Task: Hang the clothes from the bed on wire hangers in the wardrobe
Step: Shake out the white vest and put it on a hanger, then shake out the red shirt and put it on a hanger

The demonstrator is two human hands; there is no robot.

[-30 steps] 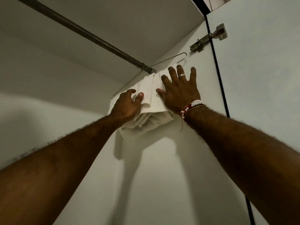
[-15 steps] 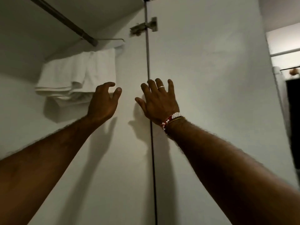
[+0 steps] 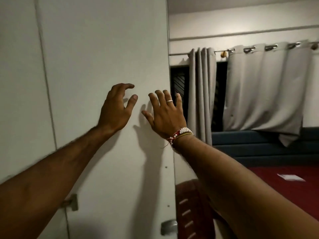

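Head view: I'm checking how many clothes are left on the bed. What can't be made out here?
- Bed: head view, mostly hidden by the right forearm and cut by the right edge; no count possible.
- White item on the bed: blurred, garment or paper unclear.
- Wardrobe rail and hangers: outside the frame; only the wardrobe door shows.
- Dark red object below: half hidden by door and arm.

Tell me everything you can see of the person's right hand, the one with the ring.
The right hand is raised with its back to the camera, fingers straight and spread, holding nothing. One finger wears a thin silver-coloured ring; the wrist carries a white and red bead bracelet. It stands before the white wardrobe door, casting a shadow there; contact cannot be judged.
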